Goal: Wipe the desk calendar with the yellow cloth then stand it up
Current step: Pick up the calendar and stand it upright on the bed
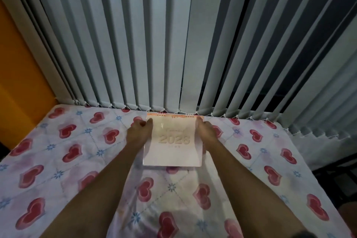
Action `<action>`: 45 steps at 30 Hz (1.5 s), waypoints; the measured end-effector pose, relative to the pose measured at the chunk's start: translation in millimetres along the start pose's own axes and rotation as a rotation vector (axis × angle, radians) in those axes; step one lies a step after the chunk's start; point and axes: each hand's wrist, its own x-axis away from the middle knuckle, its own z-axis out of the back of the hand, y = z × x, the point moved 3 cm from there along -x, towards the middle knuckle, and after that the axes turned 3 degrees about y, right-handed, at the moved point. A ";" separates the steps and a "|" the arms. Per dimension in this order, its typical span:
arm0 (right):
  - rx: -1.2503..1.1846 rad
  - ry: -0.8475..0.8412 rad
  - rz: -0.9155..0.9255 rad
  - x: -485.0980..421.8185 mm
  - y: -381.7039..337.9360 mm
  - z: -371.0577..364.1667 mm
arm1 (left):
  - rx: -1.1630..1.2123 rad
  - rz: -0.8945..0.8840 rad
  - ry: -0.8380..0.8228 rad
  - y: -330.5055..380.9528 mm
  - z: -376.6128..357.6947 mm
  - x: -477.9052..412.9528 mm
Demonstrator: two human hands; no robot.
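Observation:
A pale pink desk calendar (pixel 173 143) marked 2026, with spiral rings along its top edge, sits at the far middle of the table close to the blinds. It leans back, its face tilted toward me. My left hand (pixel 138 131) grips its left edge, thumb on the front near the top corner. My right hand (pixel 206 131) holds the right edge the same way. No yellow cloth shows in this view.
The table wears a white cloth (pixel 77 160) printed with red hearts and blue flowers. Grey vertical blinds (pixel 173 44) hang right behind the calendar. An orange wall (pixel 17 83) stands at the left. The table's right edge drops off near dark furniture (pixel 336 176).

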 end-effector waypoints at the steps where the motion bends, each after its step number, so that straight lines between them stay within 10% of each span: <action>1: -0.040 0.011 0.015 -5.1 -10.3 2.0 | 0.057 -0.025 -0.009 8.8 0.8 -5.6; 25: -0.143 0.035 0.054 -105.9 -15.5 -27.3 | 0.520 -0.013 -0.223 17.4 -67.4 -86.5; 45: -0.041 -0.038 0.034 -95.8 -14.6 -24.7 | 0.141 -0.089 -0.255 30.8 -62.7 -75.7</action>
